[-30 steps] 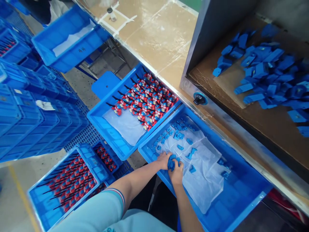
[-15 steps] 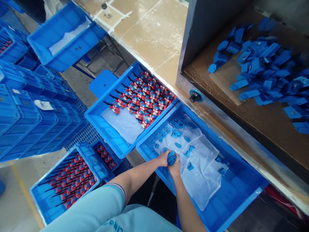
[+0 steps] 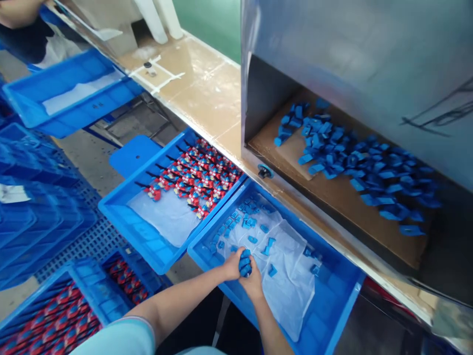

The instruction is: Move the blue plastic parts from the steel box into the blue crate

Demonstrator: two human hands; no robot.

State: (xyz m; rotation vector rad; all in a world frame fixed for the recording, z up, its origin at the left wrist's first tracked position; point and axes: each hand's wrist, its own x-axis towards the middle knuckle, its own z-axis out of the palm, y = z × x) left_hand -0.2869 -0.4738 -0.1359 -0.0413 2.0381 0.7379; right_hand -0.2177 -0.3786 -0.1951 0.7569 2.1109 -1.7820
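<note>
Both of my hands meet over the near left side of a blue tray [image 3: 325,301], cupped around a cluster of small blue pieces [image 3: 245,262]. My left hand [image 3: 232,265] closes on the cluster from the left, and my right hand [image 3: 253,280] holds it from the right and below. Inside the tray, more small blue parts [image 3: 252,239] lie scattered on a crumpled white sheet [image 3: 291,291], with a denser group toward the far left corner.
An adjoining blue tray [image 3: 158,261] holds rows of red, blue and black figures [image 3: 201,177]. Many blue blocks [image 3: 332,148] lie in a metal-sided box [image 3: 273,93] on the right. Stacked crates [image 3: 40,217] stand left; a person's arm [image 3: 22,10] shows top left.
The view has turned up and to the right, showing more of the metal box. My hands still hold the blue cluster over the tray.
</note>
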